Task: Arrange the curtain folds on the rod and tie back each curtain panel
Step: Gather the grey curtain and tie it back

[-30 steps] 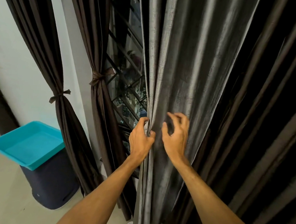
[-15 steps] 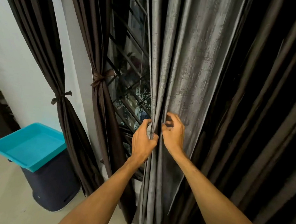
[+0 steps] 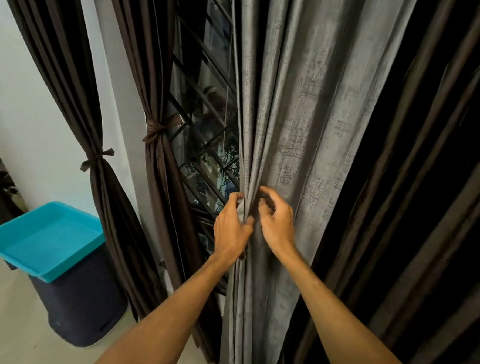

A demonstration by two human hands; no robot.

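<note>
The grey curtain panel hangs with its long axis running top to bottom, its pleats pointing straight down past the person's forearms toward the floor. The left hand is clenched on the panel's gathered left edge, its fingers and thumb pinching a narrow bunch of folds. Just to the right of those fingers, the right hand has its fingers curled against the next fold, thumb and fingertips close together; whether they actually grip cloth or only press on it cannot be told. The two hands are almost touching, with a single vertical pleat between them.

Left of the left hand's fingers, the window grille shows dark glass and diagonal bars. Farther left of them, two dark brown curtain panels are already cinched: the nearer one by a knotted tie-back, the farther one by another tie-back. Well to the lower left of the fingers, a turquoise tray rests on a dark round bin. Right of the right hand's fingers hangs more dark brown curtain, its folds slanting
</note>
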